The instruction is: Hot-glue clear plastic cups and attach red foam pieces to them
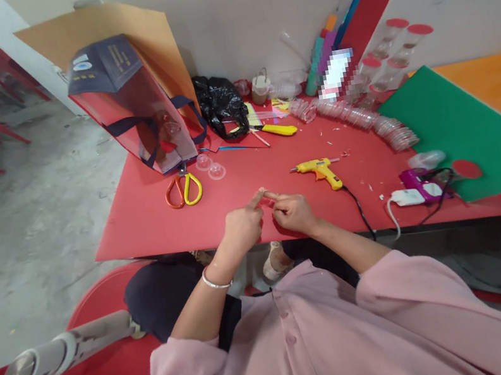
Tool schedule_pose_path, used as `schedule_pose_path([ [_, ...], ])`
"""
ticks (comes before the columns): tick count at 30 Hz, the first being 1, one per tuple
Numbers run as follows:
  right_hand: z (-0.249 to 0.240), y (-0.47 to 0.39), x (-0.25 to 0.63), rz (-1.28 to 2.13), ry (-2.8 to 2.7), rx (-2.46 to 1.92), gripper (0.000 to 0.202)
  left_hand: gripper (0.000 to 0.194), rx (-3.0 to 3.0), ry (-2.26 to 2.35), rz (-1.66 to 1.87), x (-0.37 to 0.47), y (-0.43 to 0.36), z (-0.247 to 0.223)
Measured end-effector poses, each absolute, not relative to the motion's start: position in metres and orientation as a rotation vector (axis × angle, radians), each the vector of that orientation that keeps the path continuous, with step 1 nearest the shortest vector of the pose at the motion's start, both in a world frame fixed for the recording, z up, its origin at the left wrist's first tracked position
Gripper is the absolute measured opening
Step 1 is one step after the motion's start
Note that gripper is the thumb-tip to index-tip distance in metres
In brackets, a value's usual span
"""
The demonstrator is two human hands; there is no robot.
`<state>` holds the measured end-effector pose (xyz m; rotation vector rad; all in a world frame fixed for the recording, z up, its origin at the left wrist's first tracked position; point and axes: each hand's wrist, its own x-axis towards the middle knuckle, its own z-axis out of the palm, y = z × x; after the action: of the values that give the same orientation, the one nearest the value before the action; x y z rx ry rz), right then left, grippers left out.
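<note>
Near the front edge of the red table (141, 225), my left hand (243, 226) and my right hand (294, 213) meet at their outstretched index fingertips. A small, pale, clear piece (262, 190) shows at the fingertips; its shape is too small to make out. The other fingers of both hands are curled in. Right of my hands lies a yellow glue gun (319, 171) with its nozzle pointing left. To the left are scissors (183, 189) with one red and one yellow handle, and two clear plastic domes (216, 171).
Behind stand a gift bag (122, 106) and a black plastic bag (221, 106), with a yellow cutter (279, 129) nearby. Stacked clear cups (358, 115) curve toward a green board (457, 133). A purple power strip (416, 185) and cables lie at the right edge.
</note>
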<state>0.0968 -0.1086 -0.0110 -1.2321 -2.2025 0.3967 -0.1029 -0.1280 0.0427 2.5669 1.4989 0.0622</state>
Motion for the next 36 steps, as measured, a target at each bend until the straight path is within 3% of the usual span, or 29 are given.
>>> schedule_pose_path([
  [36,-0.0128,-0.1084,0.0948,0.386,-2.106,-1.154,0.026,0.019,2.519,1.535,0.162,-0.1014,-0.1277,0.0417],
])
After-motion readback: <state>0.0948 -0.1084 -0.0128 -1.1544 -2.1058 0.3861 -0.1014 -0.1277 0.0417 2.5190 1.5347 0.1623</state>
